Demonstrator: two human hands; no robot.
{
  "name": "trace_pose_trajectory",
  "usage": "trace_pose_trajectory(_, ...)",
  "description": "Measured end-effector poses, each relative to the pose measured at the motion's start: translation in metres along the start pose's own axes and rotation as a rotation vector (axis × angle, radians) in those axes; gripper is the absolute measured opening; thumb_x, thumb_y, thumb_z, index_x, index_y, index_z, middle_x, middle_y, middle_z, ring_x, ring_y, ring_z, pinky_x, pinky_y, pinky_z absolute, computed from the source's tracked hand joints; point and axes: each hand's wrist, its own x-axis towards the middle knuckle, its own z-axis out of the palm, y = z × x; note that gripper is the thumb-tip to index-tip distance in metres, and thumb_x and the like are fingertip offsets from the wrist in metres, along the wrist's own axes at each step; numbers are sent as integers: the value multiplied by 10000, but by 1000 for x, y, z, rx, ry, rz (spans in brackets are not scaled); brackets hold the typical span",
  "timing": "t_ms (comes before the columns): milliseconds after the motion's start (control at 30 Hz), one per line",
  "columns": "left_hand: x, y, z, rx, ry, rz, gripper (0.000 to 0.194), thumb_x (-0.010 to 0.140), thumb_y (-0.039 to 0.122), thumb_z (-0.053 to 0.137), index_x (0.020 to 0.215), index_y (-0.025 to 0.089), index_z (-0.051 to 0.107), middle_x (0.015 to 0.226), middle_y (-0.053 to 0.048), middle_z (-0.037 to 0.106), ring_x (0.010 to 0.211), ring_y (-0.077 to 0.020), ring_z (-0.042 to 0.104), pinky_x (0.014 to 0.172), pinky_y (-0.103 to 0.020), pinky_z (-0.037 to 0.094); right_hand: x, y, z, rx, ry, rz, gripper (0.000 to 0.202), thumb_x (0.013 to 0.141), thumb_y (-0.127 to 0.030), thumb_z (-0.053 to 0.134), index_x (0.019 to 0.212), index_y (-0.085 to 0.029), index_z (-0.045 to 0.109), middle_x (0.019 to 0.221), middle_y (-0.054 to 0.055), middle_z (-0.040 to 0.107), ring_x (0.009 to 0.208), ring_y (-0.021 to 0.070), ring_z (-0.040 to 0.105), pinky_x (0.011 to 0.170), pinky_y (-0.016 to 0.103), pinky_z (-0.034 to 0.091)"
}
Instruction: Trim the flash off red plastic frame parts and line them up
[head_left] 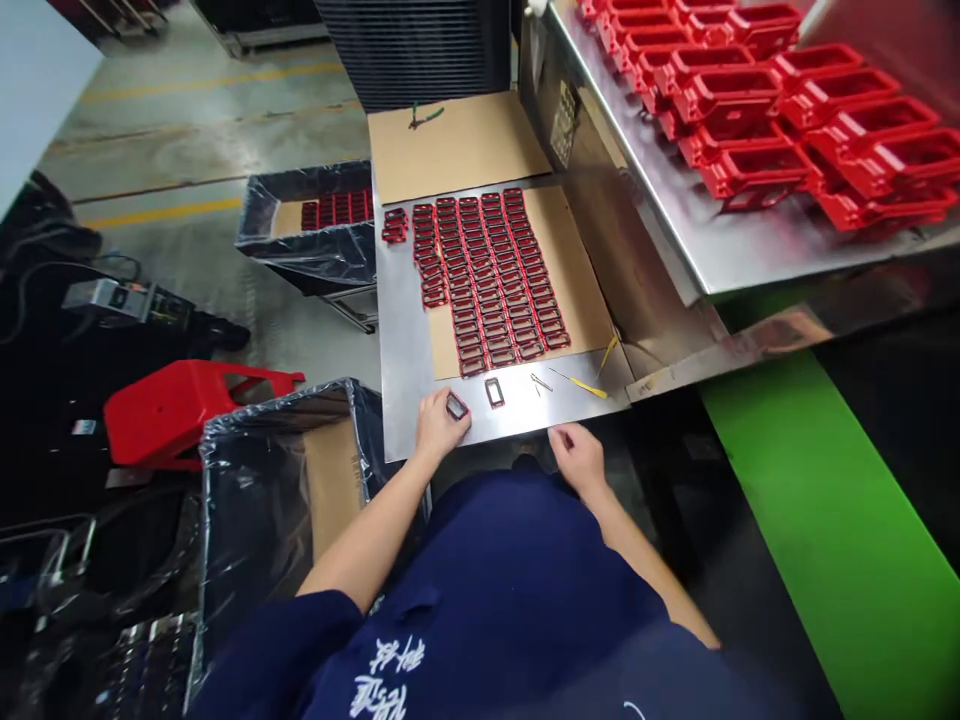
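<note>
In the head view, the left hand held a small dark frame between its fingertips, just at the near edge of the steel bench. The right hand rested loosely curled and empty at that same near edge, right of the left one. A second frame lay flat on the bare metal just beyond the held one. Farther along the bench, rows of red frames covered a cardboard sheet. A yellow-handled tool and small tweezers lay near the right hand.

To do this well, I judged the piece should be kept level, gripped by its outer edges only, and set square against the nearest row without nudging the neighbours.
</note>
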Motion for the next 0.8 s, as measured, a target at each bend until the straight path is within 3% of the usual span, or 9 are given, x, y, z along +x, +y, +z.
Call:
trace_pose_trajectory(67, -9, 9, -9, -68, 42, 41, 620, 743, 270, 681, 1317, 131, 493, 1313, -195, 563, 1283, -333, 514, 1115, -480, 418, 36, -3, 4, -18, -44, 2, 226, 990, -304, 616, 1142, -138, 629, 1067, 76, 611, 1011, 187, 585, 948, 337, 492)
trace_pose_trajectory(167, -35, 24, -26, -184, 105, 110, 664, 773, 350, 644, 1371, 169, 421, 1372, -172, 516, 1323, -297, 494, 1149, -464, 410, 79, -13, 16, -81, -91, 63, 483, 876, -395, 730, 1263, -144, 587, 1209, 124, 561, 1161, 272, 509, 992, 369, 433)
trace_pose_trajectory(233, -53, 31, -38, -253, 121, 151, 687, 772, 388, 641, 1388, 220, 389, 1389, -137, 513, 1332, -278, 497, 1164, -452, 409, 93, -19, 28, -117, -136, 115, 570, 810, -452, 773, 1244, -128, 591, 1216, 146, 541, 1157, 311, 494, 967, 391, 425)
trace_pose_trajectory(300, -64, 32, -49, -373, 140, 218, 702, 770, 379, 651, 1404, 250, 378, 1389, -122, 518, 1317, -277, 520, 1156, -451, 428, 98, -21, 39, -125, -178, 156, 480, 812, -439, 751, 1156, -130, 623, 1177, 145, 545, 1129, 313, 499, 955, 397, 418)
trace_pose_trajectory(433, -67, 20, -72, -696, 172, 375, 723, 786, 271, 671, 1449, 282, 382, 1415, -132, 486, 1283, -293, 566, 1100, -454, 492, 98, -22, 48, -55, -188, 235, 271, 875, -358, 605, 1019, -129, 619, 1159, 150, 541, 1114, 292, 498, 1002, 418, 386)
trace_pose_trajectory(533, -59, 3, -92, -772, 171, 438, 756, 767, 203, 691, 1460, 275, 397, 1388, -136, 510, 1269, -298, 579, 1078, -459, 506, 94, -34, 37, 70, -180, 289, 322, 871, -434, 548, 943, -121, 567, 1107, 171, 558, 1103, 301, 502, 1033, 461, 367)
trace_pose_trajectory(600, -53, -9, -106, -768, 168, 480, 780, 748, 170, 707, 1462, 253, 405, 1359, -142, 538, 1260, -306, 581, 1082, -484, 493, 82, -55, 23, 199, -222, 300, 440, 869, -565, 491, 936, -131, 524, 1037, 165, 582, 1030, 288, 546, 978, 453, 427)
trace_pose_trajectory(700, -42, -24, -124, -755, 106, 511, 804, 747, 175, 722, 1478, 240, 392, 1366, -155, 529, 1243, -312, 587, 1065, -489, 499, 51, -102, -1, 457, -383, 274, 589, 853, -726, 410, 995, -159, 484, 940, 117, 607, 841, 232, 605, 736, 347, 525)
trace_pose_trajectory(800, -31, -33, -137, -734, 16, 518, 791, 762, 246, 736, 1479, 231, 400, 1363, -166, 520, 1214, -315, 600, 1046, -481, 511, 22, -152, -17, 892, -617, 266, 535, 893, -689, 504, 1045, -176, 487, 763, 40, 555, 609, 154, 521, 501, 225, 406)
